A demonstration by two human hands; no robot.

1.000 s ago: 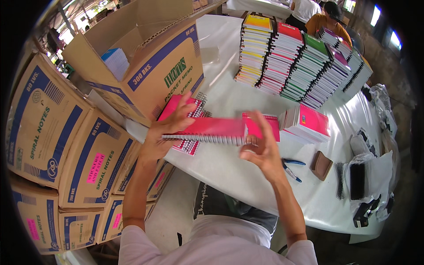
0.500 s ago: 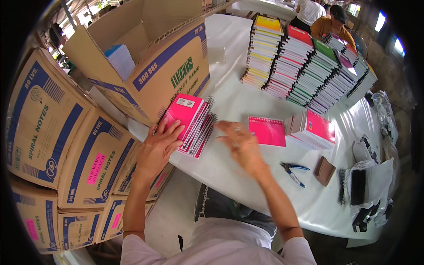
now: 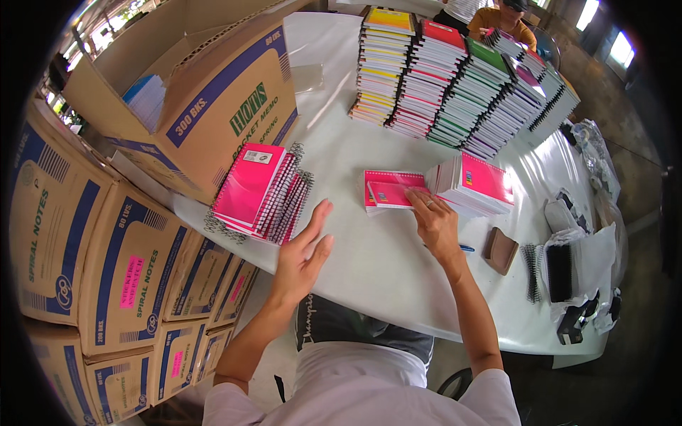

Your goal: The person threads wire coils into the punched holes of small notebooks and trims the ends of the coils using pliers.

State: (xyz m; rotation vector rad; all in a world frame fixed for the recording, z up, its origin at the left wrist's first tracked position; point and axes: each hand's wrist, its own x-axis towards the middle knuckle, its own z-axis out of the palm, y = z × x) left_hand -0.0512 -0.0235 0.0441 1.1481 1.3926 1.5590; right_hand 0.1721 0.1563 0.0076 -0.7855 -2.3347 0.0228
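Observation:
My left hand [image 3: 300, 257] is open and holds nothing, its fingers stretched out beside a stack of pink spiral notebooks [image 3: 245, 186]. That stack leans, with its wire coils showing on the right side. In the middle of the table, my right hand [image 3: 437, 226] grips the right end of a pink notebook [image 3: 389, 194], which lies over another pink spiral notebook [image 3: 383, 177]. The fingertips rest on its cover, and the thumb is hidden. Right behind that hand stands a thick block of pink notebooks [image 3: 486, 181] with white page edges.
A large open carton [image 3: 234, 106] stands back left, near piled closed cartons [image 3: 135, 263]. Tall stacks of coloured notebooks [image 3: 440, 78] are at the back, a person [image 3: 504, 25] beyond. A brown block [image 3: 501, 250], a blue tool handle [image 3: 466, 248] and wire coils [image 3: 531, 273] lie right.
My right hand has moved right and now grips a pink notebook over the one lying mid-table. My left hand has let go of the stack and drawn back. The view has shifted.

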